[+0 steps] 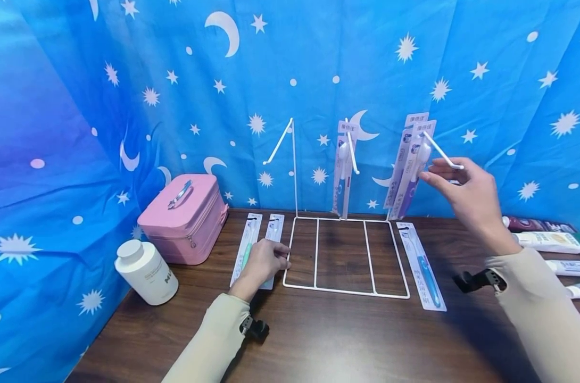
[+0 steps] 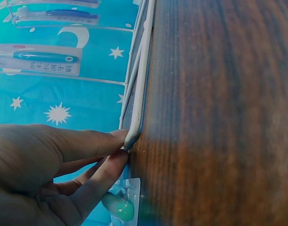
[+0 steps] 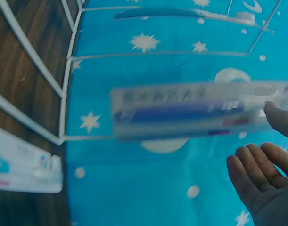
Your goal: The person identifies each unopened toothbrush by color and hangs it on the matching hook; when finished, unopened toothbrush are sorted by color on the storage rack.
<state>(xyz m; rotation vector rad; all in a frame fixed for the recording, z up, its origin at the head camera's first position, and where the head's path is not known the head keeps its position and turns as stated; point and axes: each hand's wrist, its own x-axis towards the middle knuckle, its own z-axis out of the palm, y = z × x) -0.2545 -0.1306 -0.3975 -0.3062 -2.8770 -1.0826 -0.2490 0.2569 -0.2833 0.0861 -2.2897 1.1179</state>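
Note:
A white wire display rack (image 1: 346, 291) stands on the table with three upright hooks. My left hand (image 1: 263, 260) pinches the left side of its base between thumb and fingers, seen in the left wrist view at the rack's corner (image 2: 134, 134). On the right hook hang packaged toothbrushes, a purple one (image 1: 411, 178) in front of another (image 1: 396, 165). Beside the purple one is my right hand (image 1: 472, 191), its fingers loosely bent and apart. In the right wrist view the thumb overlaps the end of the blurred toothbrush pack (image 3: 167, 115). More packaged toothbrushes (image 1: 340, 170) hang on the middle hook.
Two packaged toothbrushes (image 1: 248, 239) lie left of the rack, partly under my left hand. A blue packaged toothbrush (image 1: 426, 276) lies to its right. Several toothpaste tubes (image 1: 548, 242) lie far right. A pink case (image 1: 182, 218) and white bottle (image 1: 148, 274) stand at left.

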